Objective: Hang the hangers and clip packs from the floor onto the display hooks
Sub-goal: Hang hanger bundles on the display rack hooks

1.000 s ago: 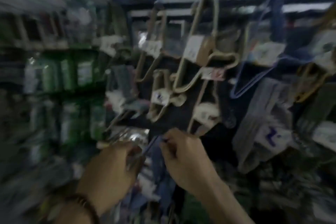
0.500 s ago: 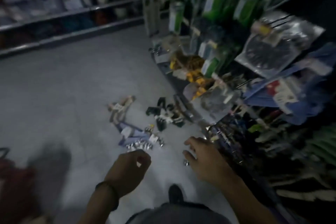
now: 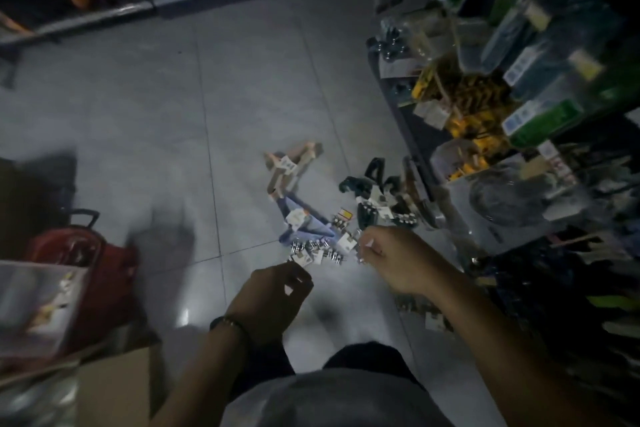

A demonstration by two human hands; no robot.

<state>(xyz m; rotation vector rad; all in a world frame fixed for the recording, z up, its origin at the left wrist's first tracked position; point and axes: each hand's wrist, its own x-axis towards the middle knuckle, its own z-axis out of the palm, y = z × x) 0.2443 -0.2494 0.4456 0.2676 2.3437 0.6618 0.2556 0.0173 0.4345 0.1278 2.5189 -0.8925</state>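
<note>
Down on the grey tiled floor lies a pile of goods: wooden hangers, blue hangers, black hangers and several metal clip packs with white cards. My right hand hangs over the right edge of the clip packs. Its curled fingertips are at a white card, and blur hides whether they grip it. My left hand hovers just short of the near edge of the pile, fingers loosely curled with nothing in them.
The display rack full of hanging packs rises on the right, its base edge beside the pile. A red bag, a clear bin and a cardboard box stand at the left. Shelving lines the far side of the aisle.
A second ago I faced the hooks with both hands at a pack. The view has swung down to the floor, and both hands have dropped toward the pile, closer now than half a second ago.
</note>
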